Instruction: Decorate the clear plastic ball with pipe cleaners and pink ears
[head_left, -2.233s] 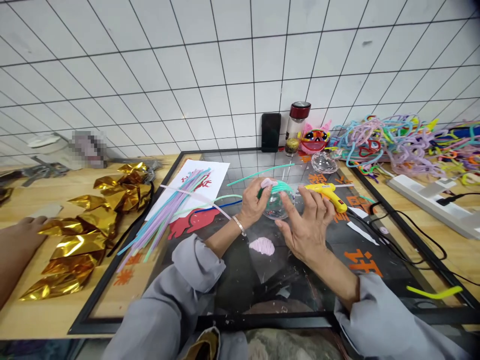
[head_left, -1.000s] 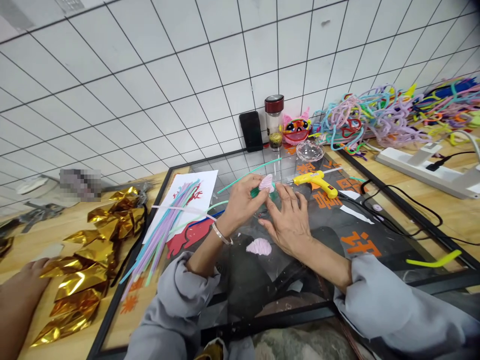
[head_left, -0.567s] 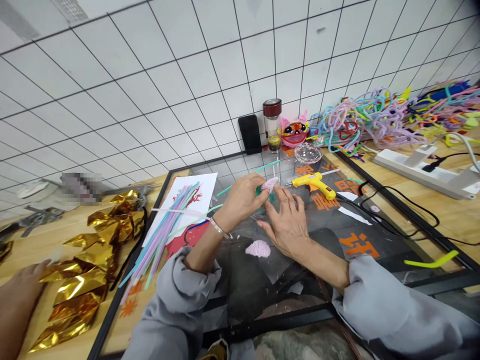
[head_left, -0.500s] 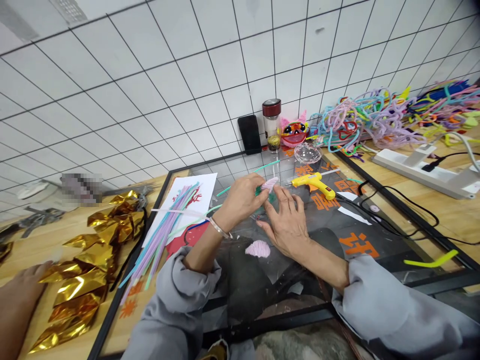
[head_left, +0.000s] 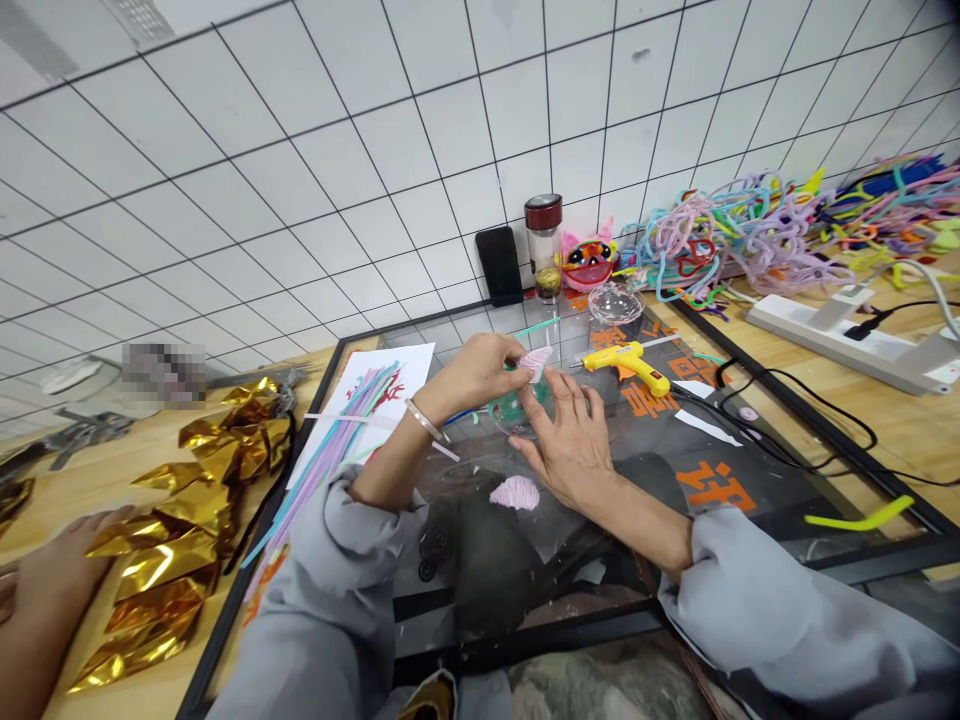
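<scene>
A small pink ridged piece, pointed like a petal, is pinched between the thumb and fingers of my left hand. Beneath it lies a green see-through round piece, partly covered by both hands. My right hand rests on the right side of that round piece, its fingers spread and its thumb apart. A second pink petal-shaped piece lies on the glass board below my hands. The yellow glue gun lies to the right of my right hand.
Pipe cleaners lie across white paper at left. Behind stand a phone, a glass bottle and a pink face ornament. At right are a power strip and cables. Another person's hand is beside gold foil.
My left hand has shifted slightly up and left, and the pink piece in it is turned more upright. More of the green round piece shows. My right hand has barely moved.
</scene>
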